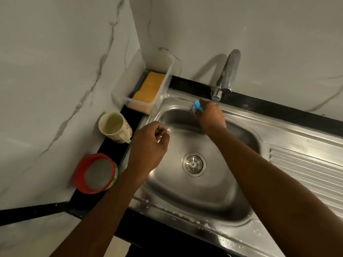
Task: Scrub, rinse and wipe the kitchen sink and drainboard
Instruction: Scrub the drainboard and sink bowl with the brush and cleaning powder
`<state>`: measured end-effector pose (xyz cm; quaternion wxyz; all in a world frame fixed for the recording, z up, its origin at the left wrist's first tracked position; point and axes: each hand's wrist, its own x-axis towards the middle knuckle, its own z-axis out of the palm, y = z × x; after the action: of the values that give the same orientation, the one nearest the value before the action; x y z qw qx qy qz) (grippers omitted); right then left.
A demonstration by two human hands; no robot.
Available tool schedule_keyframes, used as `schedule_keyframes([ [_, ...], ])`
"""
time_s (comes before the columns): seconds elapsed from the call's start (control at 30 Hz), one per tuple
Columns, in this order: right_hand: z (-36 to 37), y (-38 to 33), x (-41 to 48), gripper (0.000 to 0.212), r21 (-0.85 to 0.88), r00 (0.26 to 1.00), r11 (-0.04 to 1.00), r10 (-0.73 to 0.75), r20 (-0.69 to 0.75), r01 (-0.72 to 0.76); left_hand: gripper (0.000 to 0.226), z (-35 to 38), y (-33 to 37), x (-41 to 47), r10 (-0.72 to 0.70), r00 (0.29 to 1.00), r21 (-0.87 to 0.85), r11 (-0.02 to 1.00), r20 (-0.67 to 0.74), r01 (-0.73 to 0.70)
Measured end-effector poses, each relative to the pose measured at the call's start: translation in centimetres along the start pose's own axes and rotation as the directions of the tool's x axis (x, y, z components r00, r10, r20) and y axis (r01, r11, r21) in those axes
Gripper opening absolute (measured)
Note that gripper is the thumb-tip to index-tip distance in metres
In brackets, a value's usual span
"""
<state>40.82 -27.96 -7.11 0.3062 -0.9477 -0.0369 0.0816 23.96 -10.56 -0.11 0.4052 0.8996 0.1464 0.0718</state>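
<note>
1. while the right hand [210, 117] is clamping a blue scrubber [197, 106] in its curled fingers, it is pressing that pad against the back rim of the sink [185, 193]. this is happening at 12 o'clock from the drain strainer [194, 164], just below the tap [229, 71].
2. the left hand [150, 143] is hovering over the basin edge at 10 o'clock, with its fingers loosely curled and gripping nothing. the two hands are working well apart.
3. judging by the pad on the steel, the scrub step is in hand, and the rim behind the basin is receiving the work. no water is showing at the tap, and white suds [206, 224] are sitting on the front rim at 6 o'clock, so rinsing is probably not yet starting.
4. the drainboard [306, 169] is lying at 3 o'clock with a few droplets on its ribs. whether it is already scrubbed cannot be told.
5. the next move is likely calling for the following:
   - keeping the pad flat and the pressure steady;
   - carrying the stroke along the back rim toward 2 o'clock, working round the tap base where the gap is narrowing;
   - leaving the left hand free for the tap when rinsing is due.
6. a clear tray [130, 93] holding an orange sponge [148, 86] is standing at 11 o'clock, a cream mug [115, 127] at 10 o'clock, and a red-lidded tub [96, 173] at 9 o'clock, all off the steel.
</note>
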Motion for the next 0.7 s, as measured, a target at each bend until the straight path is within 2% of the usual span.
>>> schedule_keyframes([
  [0.1, 0.9, -1.4, 1.0, 0.035, 0.034, 1.0, 0.999, -0.008, 0.021, 0.007, 0.032, -1.6, -0.6, 3.0, 0.21, 0.972, 0.258, 0.95, -0.104, -0.177],
  [0.17, 1.8, -2.8, 1.8, 0.036, 0.063, 0.999, 0.998, -0.016, 0.038, 0.014, 0.05, -2.7, -1.0, 5.3, 0.264, 0.958, 0.411, 0.891, -0.116, -0.196],
  [0.23, 2.7, -4.6, 2.8, 0.036, 0.086, 0.998, 0.996, -0.004, 0.067, -0.001, 0.059, -3.4, -1.6, 7.3, 0.301, 0.95, 0.503, 0.836, -0.088, -0.219],
  [0.3, 3.8, -6.5, 3.9, 0.038, 0.119, 0.996, 0.993, 0.014, 0.083, -0.024, 0.053, -3.7, -2.6, 9.2, 0.309, 0.951, 0.542, 0.804, -0.026, -0.246],
  [0.47, 5.7, -8.6, 5.1, 0.046, 0.201, 0.995, 0.978, 0.035, 0.098, -0.055, 0.011, -4.0, -4.4, 11.8, 0.321, 0.933, 0.528, 0.771, 0.159, -0.356],
  [0.57, 5.7, -8.7, 4.7, 0.044, 0.204, 0.993, 0.978, 0.02, 0.113, -0.043, 0.01, -4.6, -4.1, 11.7, 0.37, 0.914, 0.53, 0.748, 0.165, -0.398],
  [0.7, 7.3, -9.5, 0.9, 0.024, 0.232, 0.987, 0.972, -0.016, 0.161, -0.022, 0.019, -5.9, -2.9, 11.6, 0.452, 0.881, 0.509, 0.73, 0.143, -0.457],
])
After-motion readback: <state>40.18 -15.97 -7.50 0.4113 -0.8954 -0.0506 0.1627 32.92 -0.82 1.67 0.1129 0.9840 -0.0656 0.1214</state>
